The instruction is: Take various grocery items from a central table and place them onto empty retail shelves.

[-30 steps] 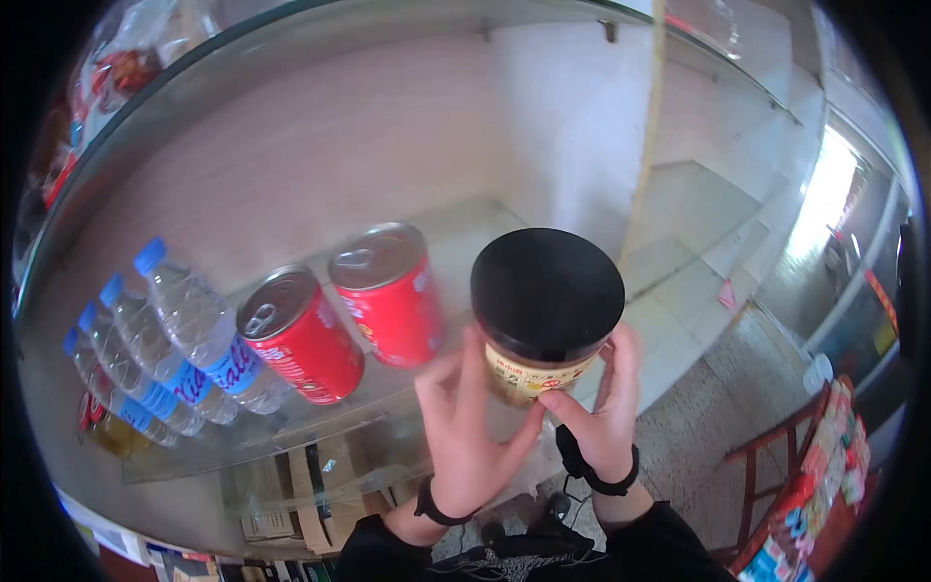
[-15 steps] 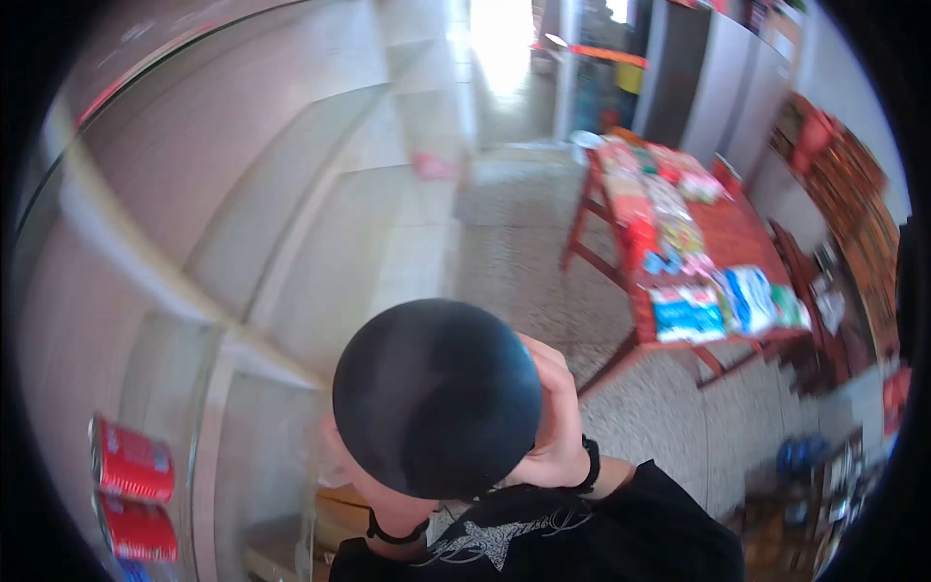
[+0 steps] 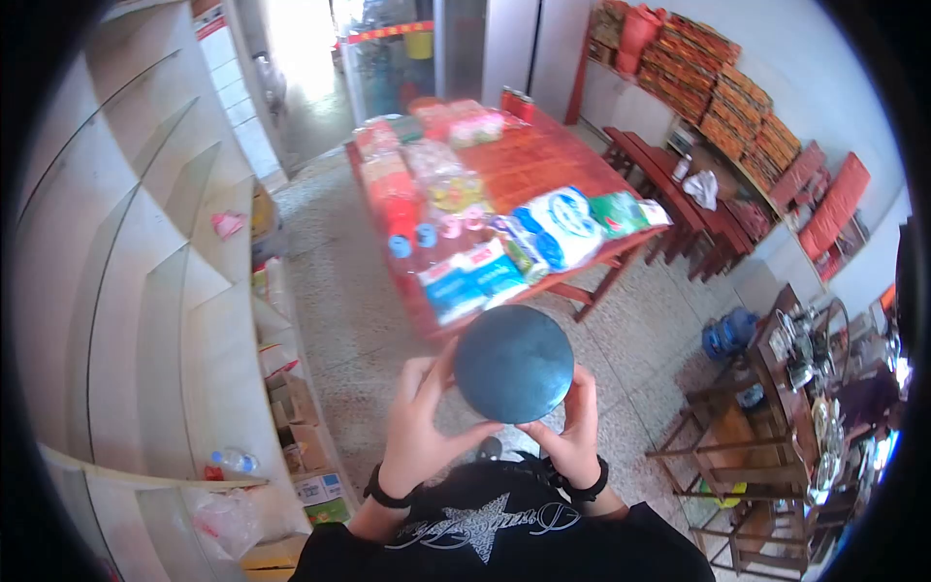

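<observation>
Left hand and right hand clasp a round black-lidded jar from both sides above speckled terrazzo floor, near the front edge of a red wooden table carrying packaged goods.

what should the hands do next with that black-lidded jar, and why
Probably carry the jar forward toward the red table and set it on a bare patch. Both the left hand and right hand have a grip on it in mid-air, nothing under it, and the table of packaged goods lies straight ahead.
</observation>
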`<state>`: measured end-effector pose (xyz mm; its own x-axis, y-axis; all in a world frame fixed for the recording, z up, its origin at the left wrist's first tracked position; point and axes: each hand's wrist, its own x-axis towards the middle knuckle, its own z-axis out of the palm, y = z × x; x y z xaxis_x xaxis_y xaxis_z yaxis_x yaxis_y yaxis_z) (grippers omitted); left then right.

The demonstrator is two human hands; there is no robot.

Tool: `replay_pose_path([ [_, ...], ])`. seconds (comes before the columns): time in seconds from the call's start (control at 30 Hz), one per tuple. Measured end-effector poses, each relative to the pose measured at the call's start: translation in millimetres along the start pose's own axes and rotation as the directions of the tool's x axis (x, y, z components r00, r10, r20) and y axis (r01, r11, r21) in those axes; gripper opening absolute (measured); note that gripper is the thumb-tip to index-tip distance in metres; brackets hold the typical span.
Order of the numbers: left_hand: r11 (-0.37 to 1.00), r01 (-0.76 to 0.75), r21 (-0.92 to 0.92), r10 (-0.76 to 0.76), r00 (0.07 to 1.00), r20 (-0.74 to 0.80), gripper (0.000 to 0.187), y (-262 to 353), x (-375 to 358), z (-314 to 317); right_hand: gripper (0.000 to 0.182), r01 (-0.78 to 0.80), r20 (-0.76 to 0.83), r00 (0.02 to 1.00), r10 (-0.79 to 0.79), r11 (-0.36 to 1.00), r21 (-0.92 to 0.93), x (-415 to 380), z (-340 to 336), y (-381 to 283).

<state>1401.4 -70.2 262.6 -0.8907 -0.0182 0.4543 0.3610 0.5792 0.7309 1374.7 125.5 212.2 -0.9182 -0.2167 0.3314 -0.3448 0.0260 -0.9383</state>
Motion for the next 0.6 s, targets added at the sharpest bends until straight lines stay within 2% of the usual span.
replay_pose_path([
  [0.1, 0.996, 0.027, -0.081, -0.016, 0.992, 0.126, 0.088, 11.8, 25.9, 47.2, 0.075, -0.057, -0.102, 0.994, 0.047, 0.994, -0.093, -0.1, -52.5, 2.0],
  [0.17, 0.985, 0.019, -0.172, 0.01, 0.986, 0.167, 0.087, 20.1, 43.4, 79.1, 0.075, -0.052, -0.205, 0.979, 0.016, 0.983, -0.174, -7.5, -81.6, 10.1],
  [0.23, 0.968, 0.029, -0.25, 0.031, 0.973, 0.231, 0.086, 27.1, 57.5, 109.1, 0.075, -0.107, -0.28, 0.958, 0.057, 0.98, -0.168, -18.3, -104.5, 13.4],
  [0.3, 0.949, 0.027, -0.314, 0.088, 0.934, 0.346, 0.085, 31.2, 72.6, 142.0, 0.073, -0.151, -0.42, 0.904, 0.081, 0.979, -0.136, -28.1, -129.1, 18.1],
  [0.37, 0.946, 0.007, -0.325, 0.125, 0.914, 0.386, 0.084, 31.1, 84.6, 162.9, 0.073, -0.166, -0.468, 0.879, 0.09, 0.978, -0.123, -30.9, -141.4, 25.0],
  [0.47, 0.944, 0.005, -0.329, 0.174, 0.841, 0.513, 0.086, 33.4, 97.8, 193.3, 0.075, -0.225, -0.598, 0.782, 0.177, 0.974, -0.007, -34.5, -154.0, 25.8],
  [0.6, 0.931, -0.066, -0.359, 0.262, 0.805, 0.532, 0.083, 39.9, 131.9, 228.9, 0.074, -0.222, -0.656, 0.733, 0.18, 0.975, 0.019, -21.6, -179.9, 36.0],
])
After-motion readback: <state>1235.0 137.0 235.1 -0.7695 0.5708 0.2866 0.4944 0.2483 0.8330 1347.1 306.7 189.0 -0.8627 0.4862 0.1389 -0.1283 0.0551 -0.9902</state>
